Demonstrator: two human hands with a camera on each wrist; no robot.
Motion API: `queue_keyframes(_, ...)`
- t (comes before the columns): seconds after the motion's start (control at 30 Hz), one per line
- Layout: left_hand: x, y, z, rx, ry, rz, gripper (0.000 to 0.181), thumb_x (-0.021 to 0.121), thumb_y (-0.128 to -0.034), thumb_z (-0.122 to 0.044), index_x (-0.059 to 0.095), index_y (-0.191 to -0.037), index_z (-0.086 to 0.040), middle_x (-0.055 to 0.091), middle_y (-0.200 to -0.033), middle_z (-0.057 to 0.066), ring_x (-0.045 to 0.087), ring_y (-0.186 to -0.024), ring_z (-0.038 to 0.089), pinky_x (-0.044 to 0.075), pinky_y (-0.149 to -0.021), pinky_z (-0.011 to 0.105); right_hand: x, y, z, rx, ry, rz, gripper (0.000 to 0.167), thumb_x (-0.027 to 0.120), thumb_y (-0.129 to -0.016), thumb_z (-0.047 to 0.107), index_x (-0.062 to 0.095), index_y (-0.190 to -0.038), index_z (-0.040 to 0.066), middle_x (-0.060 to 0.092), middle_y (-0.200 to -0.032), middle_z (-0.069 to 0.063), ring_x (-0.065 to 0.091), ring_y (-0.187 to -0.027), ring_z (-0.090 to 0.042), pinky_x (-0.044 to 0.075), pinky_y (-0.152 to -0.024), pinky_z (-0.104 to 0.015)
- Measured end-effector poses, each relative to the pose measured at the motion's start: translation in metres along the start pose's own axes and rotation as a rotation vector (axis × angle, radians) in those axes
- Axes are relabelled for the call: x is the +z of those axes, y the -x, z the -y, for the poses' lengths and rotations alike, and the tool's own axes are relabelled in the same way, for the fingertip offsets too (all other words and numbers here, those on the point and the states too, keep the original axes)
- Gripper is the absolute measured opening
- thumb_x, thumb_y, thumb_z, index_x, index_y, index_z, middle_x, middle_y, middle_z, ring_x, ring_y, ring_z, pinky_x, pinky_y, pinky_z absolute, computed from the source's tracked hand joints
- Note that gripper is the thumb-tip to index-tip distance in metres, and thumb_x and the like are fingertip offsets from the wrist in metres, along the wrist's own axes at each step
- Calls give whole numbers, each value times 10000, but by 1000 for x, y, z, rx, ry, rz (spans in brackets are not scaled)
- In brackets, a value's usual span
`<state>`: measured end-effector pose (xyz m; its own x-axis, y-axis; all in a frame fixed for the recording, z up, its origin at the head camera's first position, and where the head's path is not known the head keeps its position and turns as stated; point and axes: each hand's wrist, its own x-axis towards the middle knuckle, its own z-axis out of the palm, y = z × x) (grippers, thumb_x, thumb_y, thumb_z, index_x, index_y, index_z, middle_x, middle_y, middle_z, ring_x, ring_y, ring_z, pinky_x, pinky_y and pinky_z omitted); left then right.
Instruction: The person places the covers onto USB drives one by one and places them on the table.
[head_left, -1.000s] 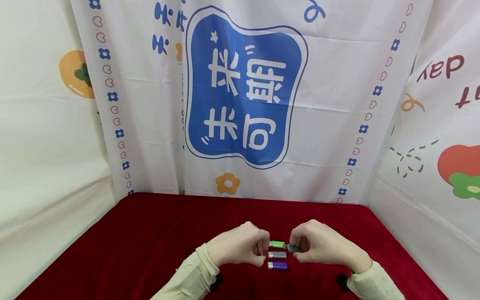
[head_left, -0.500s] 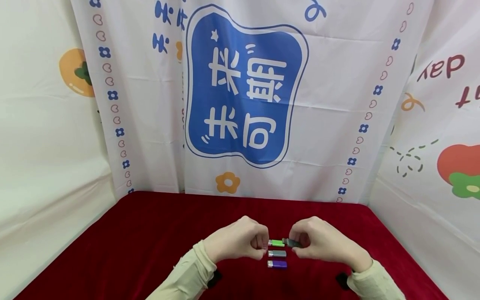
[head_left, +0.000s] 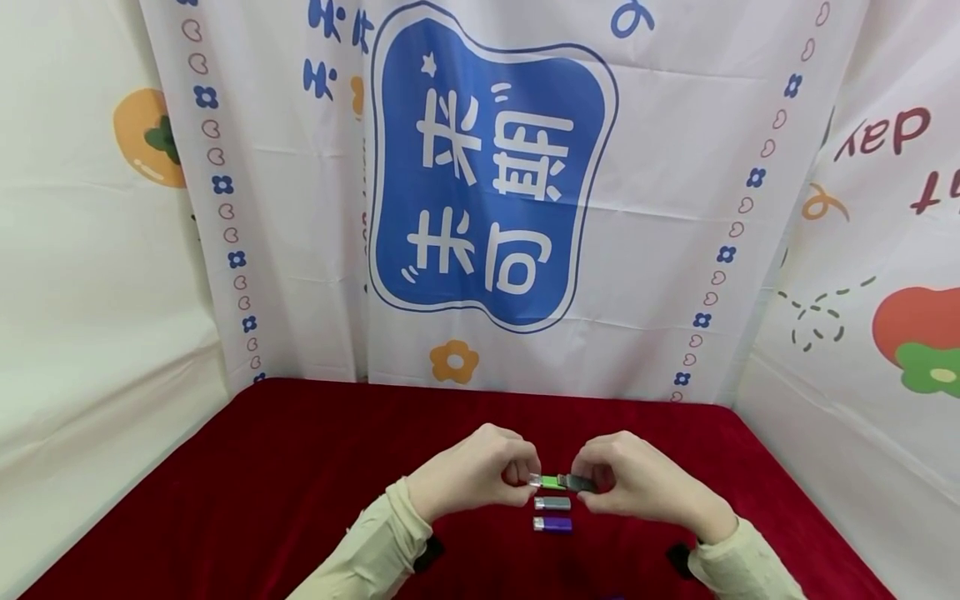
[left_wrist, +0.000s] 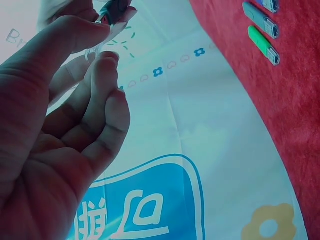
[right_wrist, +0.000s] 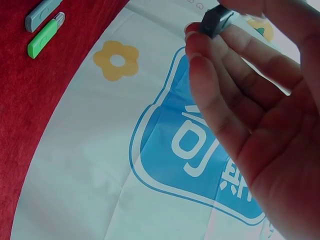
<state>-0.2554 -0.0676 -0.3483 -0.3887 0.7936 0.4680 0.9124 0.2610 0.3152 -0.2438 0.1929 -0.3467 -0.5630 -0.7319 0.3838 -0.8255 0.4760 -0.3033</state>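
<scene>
My right hand [head_left: 645, 479] pinches a black USB stick [head_left: 579, 483] between thumb and fingers, its metal plug end pointing left. The dark body of the stick also shows at the fingertips in the right wrist view [right_wrist: 217, 21]. Across from it, my left hand [head_left: 476, 473] pinches a small clear cap [left_wrist: 92, 51], mostly hidden by the fingers. The plug and the cap are apart, both held above the table. Below and behind them lie a green USB stick [head_left: 552, 482], a grey one [head_left: 552, 503] and a purple one [head_left: 552, 524], each with a clear cap on.
The three sticks lie in a column on a dark red cloth-covered table [head_left: 337, 467]. White printed curtains [head_left: 675, 167] stand behind and on both sides. A sliver of something purple [head_left: 613, 597] shows at the bottom edge of the head view.
My right hand has moved slightly left with the black USB stick, narrowing the gap between the hands. Both hands are a little higher in view. The three lying sticks stay put.
</scene>
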Motion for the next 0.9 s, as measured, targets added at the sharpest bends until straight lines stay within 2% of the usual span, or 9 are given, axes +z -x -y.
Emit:
queue_keyframes(0.27, 4, -1, 0, 23, 3, -33, 100, 751, -821, 2, 713, -882, -66, 622, -782, -48, 527, -670, -18, 466, -628, 98, 5, -2, 2, -21, 11, -19, 236, 796, -752, 48, 690, -847, 236, 579, -761, 149, 534, -632, -37, 487, -555, -209)
queue_keyframes(0.67, 10, -3, -1, 51, -3, -38, 125, 745, -809, 11, 701, -882, -80, 614, -762, -44, 522, -667, -41, 453, -626, 78, 9, -4, 5, -66, 36, -63, 243, 803, -740, 52, 683, -847, 234, 569, -760, 145, 523, -627, -25, 468, -548, -184)
queue_keyframes(0.9, 10, -3, -2, 45, 1, -38, 119, 745, -811, 10, 702, -888, -69, 600, -754, -51, 517, -669, -30, 454, -625, 83, 10, -4, 6, -63, 50, -68, 246, 818, -729, 62, 679, -838, 233, 559, -753, 139, 522, -622, -39, 462, -548, -181)
